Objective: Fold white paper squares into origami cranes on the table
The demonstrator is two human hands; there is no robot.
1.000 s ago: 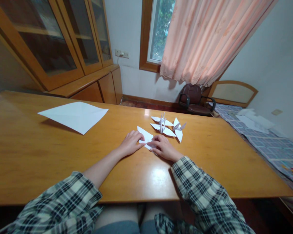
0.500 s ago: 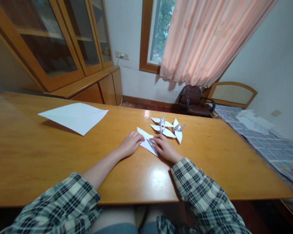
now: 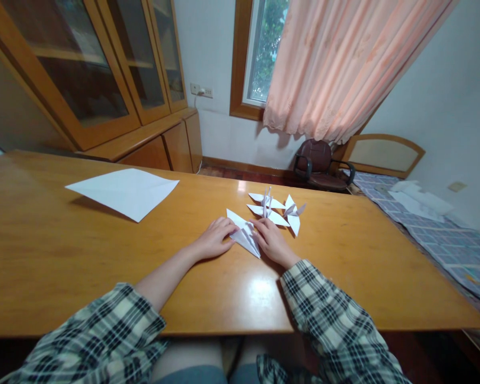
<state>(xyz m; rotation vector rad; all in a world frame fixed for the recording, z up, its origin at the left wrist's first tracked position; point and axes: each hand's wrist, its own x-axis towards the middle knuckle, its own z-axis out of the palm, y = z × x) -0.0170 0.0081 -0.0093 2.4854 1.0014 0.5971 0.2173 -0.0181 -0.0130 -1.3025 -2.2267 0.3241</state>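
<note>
Pointed, folded white paper [image 3: 245,237] slants far-left to near-right! Left hand [image 3: 215,239] pinches its left side; right hand [image 3: 273,242] touches its right, grip unclear.

Folded paper [image 3: 244,242]: on the desk [image 3: 84,261], between the person's left hand [image 3: 216,238] and right hand [image 3: 275,244], touching both.
Paper cranes [image 3: 293,217]: three, on the desk, just behind the right hand.
Paper sheet [image 3: 124,193]: on the desk, well left of the hands.
Cabinet [image 3: 122,69]: behind the desk, left.
Armchair [image 3: 321,162]: behind the desk, beneath the curtain [image 3: 340,64].
Bed [image 3: 416,216]: right of the desk.
</note>
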